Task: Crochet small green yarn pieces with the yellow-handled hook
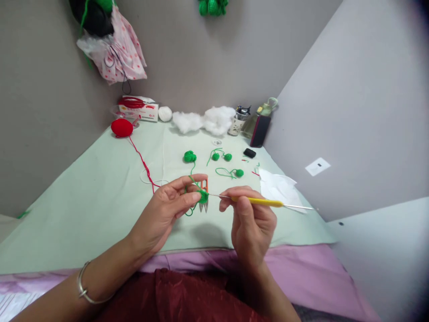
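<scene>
My left hand pinches a small green crochet piece between thumb and fingers, with green yarn running over the raised index finger. In my right hand is a crochet hook with a yellow handle, held like a pen. Its thin metal tip reaches left to the green piece; whether it sits inside a stitch I cannot tell. Beneath the green piece lie small orange-handled scissors, partly hidden by my left hand. The green yarn leads back to a small green yarn ball.
Small green balls with yarn tails lie beyond my hands. A red yarn ball stands at the left, its strand trailing inward. White stuffing, a pen cup and a dark phone-like slab line the back. White paper lies right.
</scene>
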A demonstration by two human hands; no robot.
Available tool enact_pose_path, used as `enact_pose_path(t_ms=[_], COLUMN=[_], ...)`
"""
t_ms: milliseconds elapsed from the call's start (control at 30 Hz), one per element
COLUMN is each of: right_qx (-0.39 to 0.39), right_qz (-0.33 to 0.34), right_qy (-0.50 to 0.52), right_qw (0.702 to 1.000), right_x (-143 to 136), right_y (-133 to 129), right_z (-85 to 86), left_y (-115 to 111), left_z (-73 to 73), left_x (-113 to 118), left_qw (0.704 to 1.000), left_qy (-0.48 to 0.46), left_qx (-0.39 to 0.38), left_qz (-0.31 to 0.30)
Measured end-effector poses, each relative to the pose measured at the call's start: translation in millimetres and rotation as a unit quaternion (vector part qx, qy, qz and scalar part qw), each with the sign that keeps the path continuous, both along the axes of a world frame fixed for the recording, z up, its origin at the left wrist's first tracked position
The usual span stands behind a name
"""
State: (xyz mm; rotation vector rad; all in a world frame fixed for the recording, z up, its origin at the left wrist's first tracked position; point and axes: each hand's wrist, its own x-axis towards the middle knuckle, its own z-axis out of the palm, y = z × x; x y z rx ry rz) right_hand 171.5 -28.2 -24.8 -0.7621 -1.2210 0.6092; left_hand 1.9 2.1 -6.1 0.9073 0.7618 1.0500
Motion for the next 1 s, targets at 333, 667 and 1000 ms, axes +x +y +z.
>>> enact_pose_path(t_ms=[333,667,1000], right_qx=[0.032,0.014,-0.046], right_qz=[-0.044,-0.026,0.042], right_qy=[-0.120,-0.048,0.002], right_qw=[0.991,0.998,0.998], right_x=[-6.9,1.2,2.6], right_y=[3.9,7.4,7.6], right_z=[-4.8,0.1,-4.2], left_y=[-5.4,5.9,-1.0], left_z=[-3.5,-5.1,-10.0], left_x=[9.3,5.8,7.5], left_qw=[0.999,0.996,1.000], left_qy=[-0.003,-0.063,-0.003], left_qx=[0.033,-0.055,0.012], left_qz=[0.004,-0.014,0.002])
